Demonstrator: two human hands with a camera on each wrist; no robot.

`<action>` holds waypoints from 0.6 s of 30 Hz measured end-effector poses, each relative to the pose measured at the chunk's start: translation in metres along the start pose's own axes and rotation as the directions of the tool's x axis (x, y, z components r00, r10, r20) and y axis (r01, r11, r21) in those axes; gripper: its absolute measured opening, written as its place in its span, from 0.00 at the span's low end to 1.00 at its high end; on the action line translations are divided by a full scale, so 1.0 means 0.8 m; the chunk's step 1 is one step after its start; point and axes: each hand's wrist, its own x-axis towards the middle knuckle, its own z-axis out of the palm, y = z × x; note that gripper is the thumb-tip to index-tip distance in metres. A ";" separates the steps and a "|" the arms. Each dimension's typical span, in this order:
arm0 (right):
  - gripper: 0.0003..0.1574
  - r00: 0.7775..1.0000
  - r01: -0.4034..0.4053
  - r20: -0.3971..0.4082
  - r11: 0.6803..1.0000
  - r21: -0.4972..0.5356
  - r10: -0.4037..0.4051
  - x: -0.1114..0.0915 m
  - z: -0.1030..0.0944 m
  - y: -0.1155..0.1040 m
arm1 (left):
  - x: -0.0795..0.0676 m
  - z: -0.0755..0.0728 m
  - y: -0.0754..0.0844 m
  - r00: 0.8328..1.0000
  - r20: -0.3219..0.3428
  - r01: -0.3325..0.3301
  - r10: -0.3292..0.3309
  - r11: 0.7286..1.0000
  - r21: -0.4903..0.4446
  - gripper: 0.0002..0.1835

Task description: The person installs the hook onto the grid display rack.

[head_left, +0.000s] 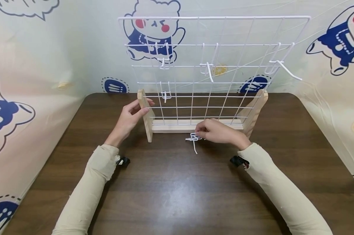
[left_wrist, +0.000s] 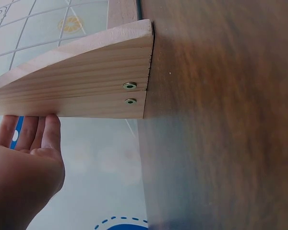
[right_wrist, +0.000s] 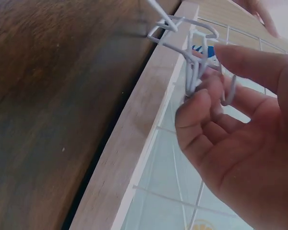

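Note:
A white wire grid panel (head_left: 207, 74) stands in a light wooden stand (left_wrist: 72, 76) on the table. My left hand (head_left: 130, 119) grips the stand's left side piece by its rear edge, with the fingers reaching behind it. In front of the stand's bottom bar, my right hand (head_left: 218, 131) pinches a tangle of white wire hooks (right_wrist: 194, 52) between thumb and fingers. One straight prong of the hooks points toward the table's front. Hooks hang on the grid at the left (head_left: 164, 62), the middle (head_left: 208, 70) and the right (head_left: 287, 68), with a lower small hook (head_left: 166, 95) at the left.
The brown table (head_left: 177, 192) stretches in front of the stand. A printed cloth (head_left: 74, 42) with cartoon bears hangs behind and at both sides. The right side piece (head_left: 254, 109) of the stand rises beyond my right hand. Two bolt heads (left_wrist: 129, 86) show on the left side piece.

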 end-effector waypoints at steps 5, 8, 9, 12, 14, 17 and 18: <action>0.08 0.993 0.002 -0.119 1.000 -0.031 -0.005 0.004 0.004 -0.003 | 0.000 0.000 0.000 1.000 0.006 0.003 -0.003 1.000 0.002 0.20; 0.07 0.982 0.008 -0.188 1.000 -0.018 -0.012 0.000 0.004 -0.003 | 0.001 0.001 -0.001 1.000 0.005 0.004 -0.004 1.000 0.004 0.20; 0.07 0.979 0.013 -0.201 1.000 -0.006 -0.014 -0.002 0.005 -0.003 | 0.001 0.001 -0.001 1.000 0.004 0.005 -0.005 1.000 0.005 0.20; 0.07 0.975 0.026 -0.223 0.999 0.038 -0.017 -0.009 0.004 -0.002 | 0.001 0.001 -0.001 1.000 0.005 0.005 -0.005 1.000 0.006 0.20; 0.08 0.973 0.024 -0.232 0.998 0.066 -0.008 -0.014 0.004 -0.002 | 0.001 0.000 -0.001 1.000 0.004 0.005 -0.005 1.000 0.010 0.19; 0.09 0.974 0.012 -0.225 0.995 0.101 0.011 -0.020 0.004 0.000 | 0.000 -0.001 -0.001 1.000 0.000 0.002 -0.002 1.000 0.010 0.19; 0.10 0.976 0.008 -0.218 0.994 0.113 0.017 -0.022 0.005 0.001 | -0.001 -0.002 -0.002 1.000 -0.002 0.001 -0.001 1.000 0.009 0.19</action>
